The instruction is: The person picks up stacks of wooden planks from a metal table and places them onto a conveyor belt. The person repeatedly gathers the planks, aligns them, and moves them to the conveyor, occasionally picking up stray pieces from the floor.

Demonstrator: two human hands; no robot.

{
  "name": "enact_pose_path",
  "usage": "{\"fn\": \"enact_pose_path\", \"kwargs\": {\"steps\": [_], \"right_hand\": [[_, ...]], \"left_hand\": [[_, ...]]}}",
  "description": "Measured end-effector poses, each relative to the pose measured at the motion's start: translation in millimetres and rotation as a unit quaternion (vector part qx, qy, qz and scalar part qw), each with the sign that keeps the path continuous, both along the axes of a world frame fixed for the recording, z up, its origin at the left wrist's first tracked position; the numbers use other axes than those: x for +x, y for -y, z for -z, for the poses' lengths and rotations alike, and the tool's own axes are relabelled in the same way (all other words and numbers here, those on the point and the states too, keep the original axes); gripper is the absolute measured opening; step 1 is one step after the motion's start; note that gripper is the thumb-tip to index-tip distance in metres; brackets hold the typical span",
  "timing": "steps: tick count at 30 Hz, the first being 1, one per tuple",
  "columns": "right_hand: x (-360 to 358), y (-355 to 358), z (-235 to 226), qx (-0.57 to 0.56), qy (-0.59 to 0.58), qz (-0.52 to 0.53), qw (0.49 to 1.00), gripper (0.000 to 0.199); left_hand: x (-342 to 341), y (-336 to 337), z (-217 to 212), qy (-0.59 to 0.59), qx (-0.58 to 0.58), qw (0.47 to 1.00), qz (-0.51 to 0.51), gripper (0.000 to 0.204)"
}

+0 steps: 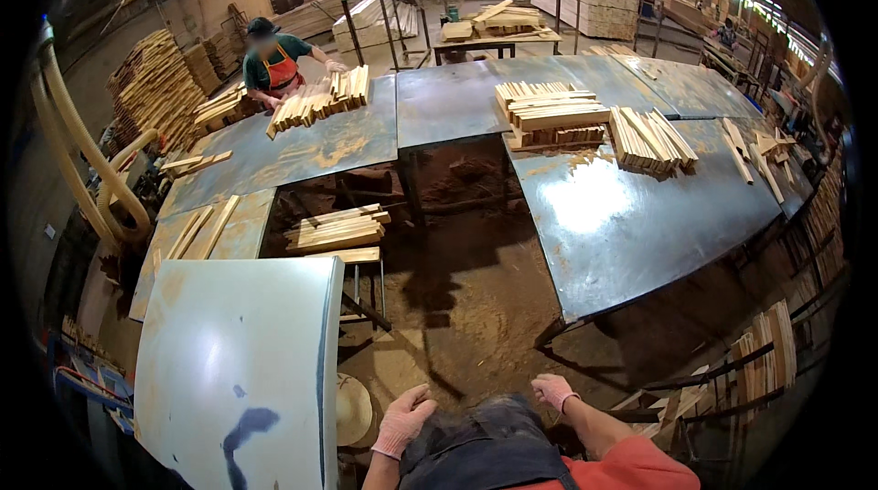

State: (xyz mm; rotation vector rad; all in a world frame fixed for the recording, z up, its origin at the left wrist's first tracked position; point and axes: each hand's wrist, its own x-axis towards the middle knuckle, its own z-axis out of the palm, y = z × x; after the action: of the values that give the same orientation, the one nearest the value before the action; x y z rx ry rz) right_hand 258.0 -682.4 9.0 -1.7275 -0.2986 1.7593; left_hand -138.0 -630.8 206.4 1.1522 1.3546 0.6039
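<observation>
My left hand (404, 419), in a pale pink work glove, hangs beside my dark apron (485, 444) with its fingers loosely curled. Nothing shows in it. On the other side of the apron is my right hand (554, 391), also gloved, its fingers bent in and no object visible in them. Neither hand touches a table. Closest to the left hand are a round pale object (354, 409) low down and the pale machine top (233, 334). A metal-topped table (658, 225) stands ahead of the right hand, with stacked wooden strips (553, 110) and a bundle of strips (651, 140).
Across the tables, a person (272, 64) in an orange apron handles a row of wooden strips (320, 101). More strips (338, 229) lie on a low stand at centre left. A rack of boards (764, 353) stands right. Ducting hoses (101, 161) run along the left.
</observation>
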Motion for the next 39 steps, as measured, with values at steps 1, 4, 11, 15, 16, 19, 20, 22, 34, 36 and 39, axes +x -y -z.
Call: {"fn": "enact_pose_path", "kwargs": {"steps": [1, 4, 11, 15, 16, 19, 20, 22, 34, 36, 39], "right_hand": [[25.4, 14.2, 40.0, 0.082, 0.03, -0.102, 0.991, 0.014], [44.3, 40.0, 105.8, 0.037, -0.061, -0.12, 0.99, 0.012], [43.1, 36.6, 122.8, -0.043, 0.323, -0.479, 0.815, 0.04], [58.2, -32.3, 114.6, -0.124, 0.194, -0.19, 0.954, 0.037], [62.4, -48.3, 116.9, -0.131, 0.16, -0.108, 0.972, 0.036], [83.9, -110.6, 109.6, -0.042, -0.126, 0.061, 0.989, 0.025], [68.9, -148.0, 87.6, -0.038, -0.086, 0.085, 0.992, 0.025], [52.5, -206.8, 42.5, -0.037, -0.049, 0.117, 0.991, 0.028], [100.9, -417.0, 80.3, 0.055, 0.347, -0.375, 0.858, 0.023], [121.5, -469.4, 85.5, -0.025, 0.27, -0.246, 0.931, 0.026], [170.7, -548.4, 124.9, 0.08, 0.352, -0.264, 0.894, 0.026]], "left_hand": [[11.0, -19.4, 3.8, 0.0, -0.008, 0.999, 0.031, 0.065], [23.6, -72.6, 31.6, -0.009, -0.029, 0.995, 0.098, 0.065], [46.9, -215.2, 48.5, -0.045, -0.027, 0.981, 0.186, 0.068], [61.5, -319.9, 41.0, -0.044, 0.022, 0.972, 0.23, 0.071], [70.5, -346.0, 34.1, -0.037, 0.014, 0.972, 0.23, 0.071], [89.6, -412.7, 4.1, -0.034, -0.053, 0.97, 0.234, 0.07], [86.2, -425.2, 5.8, -0.031, -0.026, 0.973, 0.228, 0.069], [89.4, -455.4, 16.5, -0.012, 0.026, 0.973, 0.229, 0.067], [122.8, -603.9, 90.2, -0.052, -0.084, 0.975, 0.201, 0.071], [139.8, -644.4, 86.1, -0.091, -0.094, 0.974, 0.186, 0.07], [174.7, -704.7, 75.3, -0.166, -0.087, 0.957, 0.219, 0.072]]}}
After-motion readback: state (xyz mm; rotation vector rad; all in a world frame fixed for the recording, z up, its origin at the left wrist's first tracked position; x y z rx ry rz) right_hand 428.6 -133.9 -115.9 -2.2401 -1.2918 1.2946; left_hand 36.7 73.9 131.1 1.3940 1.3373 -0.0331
